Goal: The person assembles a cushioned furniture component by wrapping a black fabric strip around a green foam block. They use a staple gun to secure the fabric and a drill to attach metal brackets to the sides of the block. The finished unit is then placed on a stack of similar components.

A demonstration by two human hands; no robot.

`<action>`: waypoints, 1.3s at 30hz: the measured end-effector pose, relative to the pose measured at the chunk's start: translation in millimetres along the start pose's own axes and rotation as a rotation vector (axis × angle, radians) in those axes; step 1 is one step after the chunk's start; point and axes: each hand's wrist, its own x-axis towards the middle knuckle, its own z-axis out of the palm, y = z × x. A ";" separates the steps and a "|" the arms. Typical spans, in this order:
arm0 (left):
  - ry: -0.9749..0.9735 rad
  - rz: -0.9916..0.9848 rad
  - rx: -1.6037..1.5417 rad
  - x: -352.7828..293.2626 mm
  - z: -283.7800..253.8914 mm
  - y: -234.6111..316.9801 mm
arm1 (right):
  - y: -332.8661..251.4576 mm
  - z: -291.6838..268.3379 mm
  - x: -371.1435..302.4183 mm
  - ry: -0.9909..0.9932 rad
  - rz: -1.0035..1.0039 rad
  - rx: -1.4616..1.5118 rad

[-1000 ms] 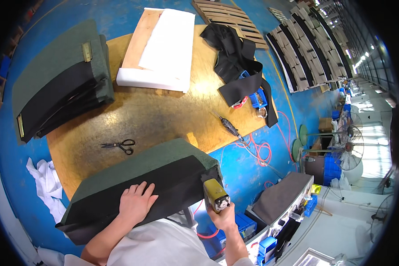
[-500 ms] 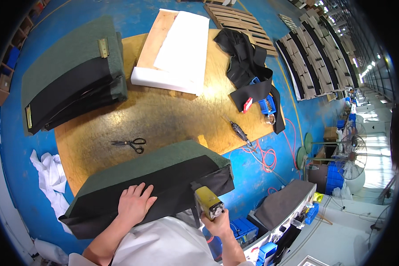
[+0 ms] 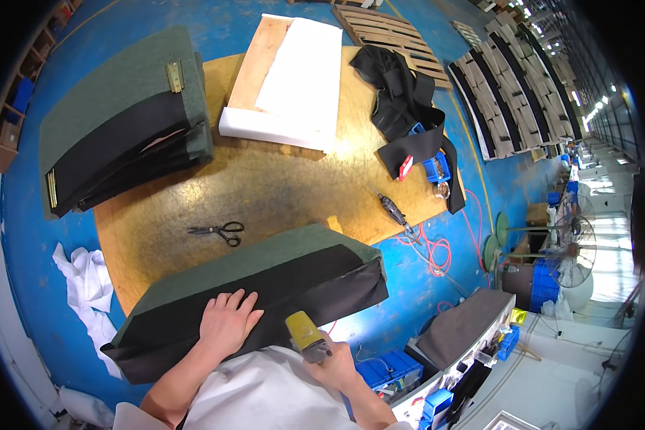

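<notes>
Flat on the black fabric [image 3: 315, 279] of a green upholstered panel [image 3: 215, 271], my left hand [image 3: 226, 324] lies with its fingers stretched out. The panel rests at the near edge of the table, tilted toward me. My right hand [image 3: 335, 367] is wrapped round a yellow staple gun [image 3: 304, 330], beside the black fabric's near side. The gun's nose is hidden, so I cannot tell whether it touches the fabric. Beyond the panel lie black-handled scissors [image 3: 222, 231] on the wooden table [image 3: 265, 183].
Green and black panels [image 3: 122, 93] are stacked at the table's left, and a white-covered board [image 3: 301, 79] lies at the back. Black strips [image 3: 401, 93], a blue bin [image 3: 436, 168] and an air tool [image 3: 392, 210] sit at the right. A red hose [image 3: 437, 251] coils beyond the edge.
The staple gun in my right hand has moved left and is tilted differently, away from the panel's right end. My left hand stays pressed on the fabric, and the whole view has shifted slightly.
</notes>
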 end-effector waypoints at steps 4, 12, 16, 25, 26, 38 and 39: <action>0.002 0.037 0.012 6.7 -6.6 0.0 | -5.1 -11.4 -7.8 0.054 0.117 0.083; 0.293 0.493 -0.186 129.3 4.2 86.2 | 24.0 -59.0 -42.8 0.377 0.222 0.210; 0.128 0.619 0.112 183.7 19.0 122.5 | 34.8 -73.0 -47.3 0.414 0.262 0.222; 0.134 0.444 0.499 175.8 54.8 183.8 | 61.6 -87.8 -37.3 0.370 0.268 0.179; 0.148 0.455 0.515 170.9 59.0 183.1 | 65.2 -88.6 -37.1 0.371 0.270 0.188; -0.053 0.258 -0.315 172.9 19.4 111.3 | 69.4 -113.4 -26.4 0.303 0.238 0.235; -0.153 0.244 -0.422 170.7 18.1 114.7 | 68.8 -115.8 -22.1 0.280 0.235 0.207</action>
